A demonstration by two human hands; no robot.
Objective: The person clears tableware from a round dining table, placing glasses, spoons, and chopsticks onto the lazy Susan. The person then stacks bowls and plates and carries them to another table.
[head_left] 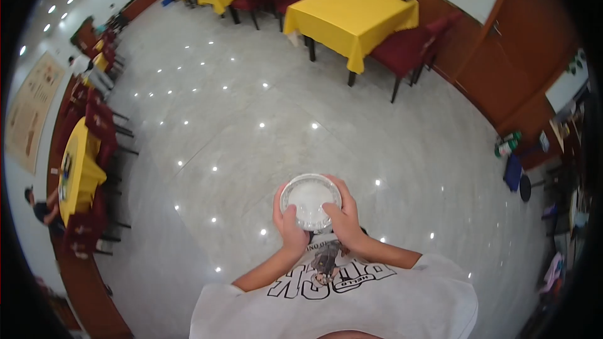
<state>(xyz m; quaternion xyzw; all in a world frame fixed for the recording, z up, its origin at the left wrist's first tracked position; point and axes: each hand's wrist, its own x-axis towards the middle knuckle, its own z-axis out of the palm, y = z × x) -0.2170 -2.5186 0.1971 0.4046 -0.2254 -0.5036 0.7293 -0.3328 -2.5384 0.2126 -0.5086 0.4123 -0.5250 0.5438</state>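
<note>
- Grip of left hand [290,228] and right hand [345,218] was curled firmly round opposite sides of one round pale bowl [310,196], thumbs over its rim.
- Bowl was held above the floor [239,150], before the white shirt [251,314].
- Red chair [399,55] stood at the yellow-covered table's [352,14] right edge.

I hold the white bowl [310,196] between my left hand [290,228] and right hand [347,217]. Beyond the bowl: a table [355,12] under yellow cloth. Far left of the bowl: a person [43,212].
</note>
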